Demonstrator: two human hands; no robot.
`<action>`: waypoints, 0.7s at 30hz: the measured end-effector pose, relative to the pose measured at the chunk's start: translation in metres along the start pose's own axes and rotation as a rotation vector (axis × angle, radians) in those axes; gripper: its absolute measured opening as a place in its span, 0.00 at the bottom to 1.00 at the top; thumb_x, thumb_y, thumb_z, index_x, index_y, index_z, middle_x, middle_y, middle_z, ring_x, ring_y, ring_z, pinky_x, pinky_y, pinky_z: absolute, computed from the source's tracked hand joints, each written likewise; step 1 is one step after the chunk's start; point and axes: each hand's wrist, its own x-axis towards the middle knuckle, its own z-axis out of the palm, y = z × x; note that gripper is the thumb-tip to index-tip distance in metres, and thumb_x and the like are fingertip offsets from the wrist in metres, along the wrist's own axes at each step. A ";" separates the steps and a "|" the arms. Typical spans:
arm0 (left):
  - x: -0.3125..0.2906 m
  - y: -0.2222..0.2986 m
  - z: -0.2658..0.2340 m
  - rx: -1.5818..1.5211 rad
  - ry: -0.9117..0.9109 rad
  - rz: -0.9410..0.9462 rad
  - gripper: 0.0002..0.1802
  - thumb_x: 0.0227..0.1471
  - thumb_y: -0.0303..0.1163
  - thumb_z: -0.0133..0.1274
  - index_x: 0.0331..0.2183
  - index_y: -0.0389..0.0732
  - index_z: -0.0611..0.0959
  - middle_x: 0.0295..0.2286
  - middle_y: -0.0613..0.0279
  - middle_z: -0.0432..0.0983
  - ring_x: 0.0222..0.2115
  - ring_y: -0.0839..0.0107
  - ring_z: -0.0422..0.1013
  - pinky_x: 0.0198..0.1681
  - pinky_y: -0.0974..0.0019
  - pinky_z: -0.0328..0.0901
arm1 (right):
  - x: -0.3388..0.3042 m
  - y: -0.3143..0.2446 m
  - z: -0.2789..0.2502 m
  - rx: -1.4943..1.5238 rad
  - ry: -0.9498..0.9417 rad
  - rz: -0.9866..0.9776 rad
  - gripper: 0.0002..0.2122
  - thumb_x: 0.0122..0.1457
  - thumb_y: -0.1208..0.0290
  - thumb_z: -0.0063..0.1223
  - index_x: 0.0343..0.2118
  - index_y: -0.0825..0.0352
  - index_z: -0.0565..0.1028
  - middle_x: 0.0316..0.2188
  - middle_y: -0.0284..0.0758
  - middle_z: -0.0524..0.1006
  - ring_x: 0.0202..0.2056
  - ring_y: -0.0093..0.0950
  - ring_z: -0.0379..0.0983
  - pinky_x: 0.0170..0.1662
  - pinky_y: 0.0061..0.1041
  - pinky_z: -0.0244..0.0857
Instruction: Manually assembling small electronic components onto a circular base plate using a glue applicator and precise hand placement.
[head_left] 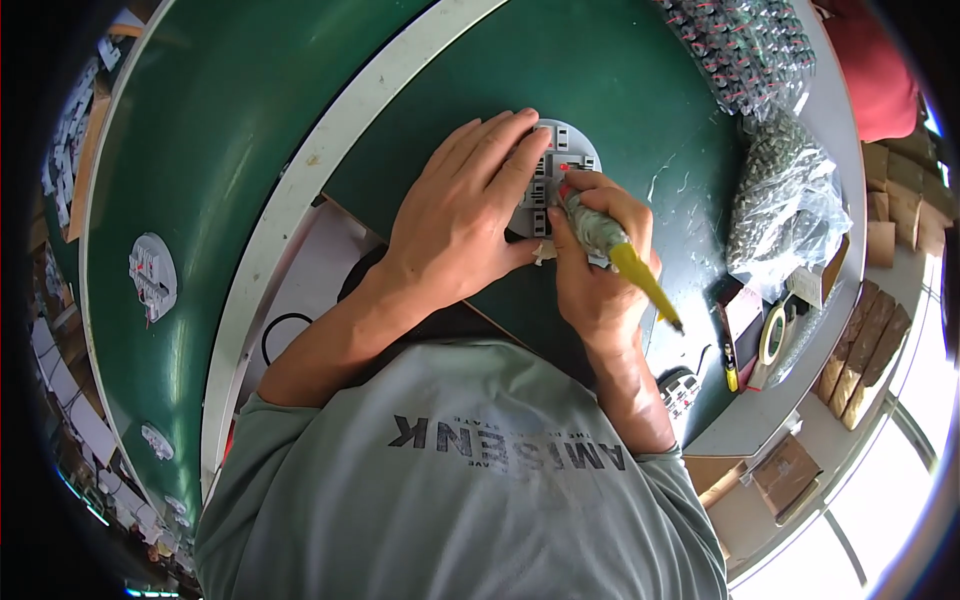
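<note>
A round grey plastic part [580,150] with several dark-slotted blocks and a small red piece lies on the green worktable. My left hand [465,205] rests across its left side, fingers stretched out and the thumb apart near the lower edge. In my right hand [610,280] is a screwdriver [598,228] with a cloudy, wrapped body and a yellow tail ending in a dark tip. It leans over the right side of the part, gripped by the thumb and curled fingers. The working end is hidden by my fingers.
A green conveyor belt [210,120] with a pale rail [330,130] curves along the left, carrying another round part [152,275]. At the right are bubble-wrapped parts [745,50], a clear bag of small pieces [785,190], a tape roll [772,335] and a yellow-ended marker [731,370].
</note>
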 end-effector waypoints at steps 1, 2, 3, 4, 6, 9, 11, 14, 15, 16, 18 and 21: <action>0.001 -0.001 0.000 0.009 -0.016 0.003 0.56 0.33 0.39 0.82 0.63 0.33 0.74 0.63 0.46 0.69 0.63 0.48 0.68 0.70 0.48 0.62 | 0.000 0.000 0.001 0.036 0.041 0.037 0.17 0.61 0.86 0.67 0.49 0.70 0.74 0.45 0.44 0.84 0.45 0.30 0.82 0.49 0.29 0.77; 0.001 -0.001 0.000 0.006 -0.012 0.011 0.56 0.33 0.39 0.82 0.63 0.33 0.74 0.63 0.46 0.69 0.63 0.48 0.68 0.70 0.48 0.62 | 0.002 0.002 -0.006 0.029 0.046 0.034 0.17 0.61 0.86 0.67 0.49 0.70 0.74 0.45 0.44 0.84 0.45 0.30 0.82 0.49 0.29 0.77; 0.001 -0.001 0.001 0.000 -0.009 0.011 0.56 0.33 0.39 0.82 0.63 0.32 0.74 0.63 0.46 0.69 0.63 0.48 0.68 0.70 0.48 0.62 | 0.005 0.006 -0.018 0.068 0.023 0.234 0.18 0.61 0.84 0.68 0.52 0.70 0.74 0.46 0.45 0.84 0.45 0.31 0.82 0.50 0.30 0.77; 0.003 -0.002 0.002 -0.005 -0.003 0.012 0.57 0.34 0.39 0.82 0.63 0.32 0.73 0.62 0.46 0.69 0.63 0.48 0.68 0.70 0.48 0.62 | 0.009 0.010 -0.028 0.109 0.001 0.430 0.19 0.62 0.82 0.68 0.54 0.71 0.74 0.47 0.46 0.84 0.46 0.33 0.83 0.51 0.32 0.78; 0.004 -0.002 0.002 -0.012 -0.002 0.017 0.57 0.34 0.39 0.82 0.63 0.32 0.73 0.62 0.46 0.69 0.62 0.48 0.68 0.70 0.48 0.62 | 0.022 0.004 -0.048 0.033 0.128 0.545 0.22 0.62 0.80 0.68 0.57 0.72 0.74 0.46 0.45 0.84 0.46 0.34 0.83 0.51 0.32 0.77; 0.005 -0.003 0.002 0.008 -0.038 -0.003 0.61 0.34 0.39 0.83 0.66 0.32 0.69 0.63 0.46 0.69 0.63 0.48 0.68 0.70 0.49 0.62 | 0.017 0.013 -0.060 -0.279 0.229 0.515 0.23 0.61 0.76 0.70 0.58 0.71 0.76 0.46 0.44 0.84 0.45 0.36 0.82 0.50 0.32 0.77; 0.005 -0.003 0.001 0.000 -0.036 0.004 0.62 0.33 0.38 0.83 0.67 0.32 0.68 0.63 0.46 0.70 0.64 0.49 0.68 0.70 0.49 0.62 | 0.016 0.017 -0.060 -0.747 0.173 0.189 0.21 0.58 0.73 0.73 0.53 0.70 0.81 0.47 0.43 0.83 0.40 0.38 0.82 0.46 0.33 0.76; 0.007 -0.003 0.002 -0.010 -0.036 0.004 0.65 0.33 0.38 0.83 0.69 0.33 0.65 0.63 0.46 0.70 0.64 0.49 0.67 0.71 0.49 0.61 | 0.009 0.004 -0.047 -0.482 0.092 0.083 0.17 0.58 0.78 0.71 0.52 0.68 0.84 0.40 0.36 0.82 0.43 0.31 0.81 0.47 0.28 0.76; 0.008 -0.003 0.002 -0.016 -0.038 -0.002 0.66 0.33 0.38 0.83 0.69 0.33 0.65 0.63 0.46 0.70 0.65 0.50 0.67 0.71 0.49 0.61 | 0.008 0.002 -0.038 -0.480 0.095 0.088 0.17 0.58 0.78 0.71 0.52 0.68 0.84 0.40 0.36 0.82 0.43 0.31 0.81 0.47 0.28 0.76; 0.008 -0.003 0.003 -0.021 -0.038 -0.009 0.67 0.33 0.37 0.83 0.69 0.33 0.64 0.63 0.46 0.70 0.65 0.50 0.67 0.72 0.49 0.60 | 0.007 0.002 -0.027 -0.302 0.007 0.181 0.14 0.58 0.79 0.71 0.48 0.68 0.86 0.40 0.36 0.82 0.42 0.30 0.81 0.45 0.28 0.75; 0.010 -0.004 0.004 -0.024 -0.042 -0.017 0.67 0.33 0.37 0.83 0.70 0.33 0.64 0.63 0.46 0.70 0.65 0.50 0.67 0.72 0.49 0.60 | 0.008 0.004 -0.021 -0.119 -0.078 0.273 0.11 0.58 0.80 0.70 0.44 0.67 0.88 0.39 0.35 0.82 0.41 0.29 0.81 0.43 0.28 0.75; 0.009 -0.004 0.006 -0.074 -0.001 -0.018 0.68 0.28 0.29 0.82 0.70 0.36 0.66 0.62 0.46 0.72 0.62 0.45 0.70 0.69 0.46 0.63 | 0.013 0.006 -0.021 -0.071 -0.076 0.271 0.09 0.58 0.81 0.70 0.42 0.66 0.88 0.38 0.34 0.81 0.38 0.27 0.80 0.40 0.26 0.73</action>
